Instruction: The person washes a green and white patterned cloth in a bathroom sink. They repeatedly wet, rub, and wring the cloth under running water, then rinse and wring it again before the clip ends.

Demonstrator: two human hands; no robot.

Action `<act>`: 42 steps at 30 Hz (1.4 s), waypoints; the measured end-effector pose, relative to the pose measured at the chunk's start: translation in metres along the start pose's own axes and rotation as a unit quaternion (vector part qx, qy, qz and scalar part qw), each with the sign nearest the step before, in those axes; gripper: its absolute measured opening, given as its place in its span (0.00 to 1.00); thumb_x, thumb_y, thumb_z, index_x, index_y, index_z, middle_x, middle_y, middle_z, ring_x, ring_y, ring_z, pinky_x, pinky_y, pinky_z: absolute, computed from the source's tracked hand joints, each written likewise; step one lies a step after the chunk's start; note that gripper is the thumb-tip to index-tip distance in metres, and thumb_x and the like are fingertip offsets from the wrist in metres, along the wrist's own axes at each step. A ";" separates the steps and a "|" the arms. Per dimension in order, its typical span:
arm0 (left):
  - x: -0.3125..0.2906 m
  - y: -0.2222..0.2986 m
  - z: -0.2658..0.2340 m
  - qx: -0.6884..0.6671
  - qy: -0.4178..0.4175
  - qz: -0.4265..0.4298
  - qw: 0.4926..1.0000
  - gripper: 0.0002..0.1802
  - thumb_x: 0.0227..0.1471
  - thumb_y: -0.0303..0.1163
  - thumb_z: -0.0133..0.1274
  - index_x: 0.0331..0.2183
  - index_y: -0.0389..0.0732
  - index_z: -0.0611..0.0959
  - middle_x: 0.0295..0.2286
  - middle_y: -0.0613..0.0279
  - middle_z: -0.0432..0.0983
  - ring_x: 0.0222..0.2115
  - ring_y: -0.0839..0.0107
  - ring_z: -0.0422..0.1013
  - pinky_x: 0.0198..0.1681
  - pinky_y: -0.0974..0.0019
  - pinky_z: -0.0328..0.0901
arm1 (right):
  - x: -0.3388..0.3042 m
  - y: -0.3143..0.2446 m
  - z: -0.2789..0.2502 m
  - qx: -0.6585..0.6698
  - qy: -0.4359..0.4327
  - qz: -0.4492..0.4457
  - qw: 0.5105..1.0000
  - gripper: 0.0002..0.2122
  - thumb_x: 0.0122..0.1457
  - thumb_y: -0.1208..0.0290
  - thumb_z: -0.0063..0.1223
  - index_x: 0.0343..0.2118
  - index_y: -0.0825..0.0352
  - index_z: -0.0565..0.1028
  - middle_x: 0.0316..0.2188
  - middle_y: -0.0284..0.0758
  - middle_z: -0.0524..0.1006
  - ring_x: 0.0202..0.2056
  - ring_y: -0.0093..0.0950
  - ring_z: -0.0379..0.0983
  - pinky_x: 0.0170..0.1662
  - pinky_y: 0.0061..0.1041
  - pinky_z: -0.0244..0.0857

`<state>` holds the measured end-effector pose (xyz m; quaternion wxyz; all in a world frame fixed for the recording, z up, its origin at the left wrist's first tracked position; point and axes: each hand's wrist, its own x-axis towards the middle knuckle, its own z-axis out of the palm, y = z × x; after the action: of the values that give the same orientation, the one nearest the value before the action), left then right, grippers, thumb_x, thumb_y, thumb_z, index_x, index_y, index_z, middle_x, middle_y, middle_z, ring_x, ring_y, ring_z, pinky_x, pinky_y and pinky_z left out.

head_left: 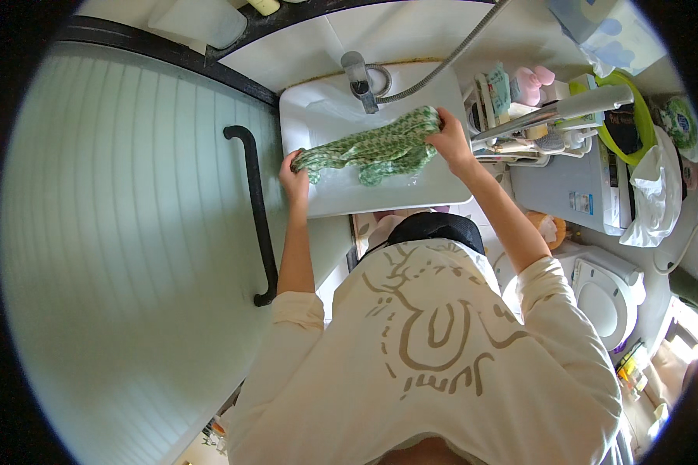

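A green patterned cloth (372, 146), bunched and looking wet, is stretched between my two hands over the white sink (318, 108). My left hand (293, 177) is closed on its left end near the basin's left rim. At the right rim, my right hand (451, 141) grips the other end, held somewhat higher. The cloth's middle sags, and a fold hangs toward the basin floor; whether it touches there I cannot tell. Behind the cloth rises a chrome faucet (358, 81) with a grey flexible hose (442, 66) running up to the right.
A frosted glass door (132, 232) with a black handle (254, 217) stands close on the left. To the right are a rack of bottles (531, 85), a white washing machine (570, 186) with a lime-green basin (632, 116) on top, and a toilet (605, 302).
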<state>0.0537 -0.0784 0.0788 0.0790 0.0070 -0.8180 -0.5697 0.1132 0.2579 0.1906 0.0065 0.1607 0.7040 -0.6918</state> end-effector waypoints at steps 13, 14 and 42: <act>-0.018 -0.030 0.079 0.332 -0.094 -0.058 0.937 0.29 0.41 0.27 0.49 0.49 0.50 0.67 0.46 0.52 0.61 0.48 0.54 0.58 0.46 0.46 0.54 | 0.018 0.156 0.052 -0.555 0.007 -0.099 0.826 0.38 0.45 0.61 0.55 0.59 0.53 0.47 0.59 0.43 0.44 0.59 0.41 0.43 0.53 0.52 0.44; -0.019 -0.029 0.083 0.395 -0.121 -0.008 0.911 0.31 0.42 0.28 0.50 0.51 0.52 0.65 0.48 0.51 0.58 0.50 0.52 0.55 0.47 0.42 0.52 | 0.019 0.162 0.057 -0.578 -0.029 -0.081 0.811 0.39 0.46 0.58 0.54 0.60 0.51 0.45 0.60 0.43 0.40 0.60 0.41 0.40 0.54 0.53 0.42; 0.060 -0.085 0.118 0.559 -0.129 0.240 0.783 0.24 0.40 0.33 0.52 0.44 0.44 0.71 0.49 0.54 0.60 0.50 0.55 0.55 0.47 0.46 0.50 | 0.155 0.184 0.028 -0.395 0.006 -0.279 0.875 0.18 0.43 0.57 0.52 0.39 0.57 0.70 0.31 0.36 0.72 0.38 0.37 0.67 0.41 0.40 0.55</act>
<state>-0.0287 -0.0045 -0.0334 0.0890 -0.2207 -0.9708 0.0291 0.0040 0.2621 -0.0256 -0.1281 -0.0546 0.9341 -0.3287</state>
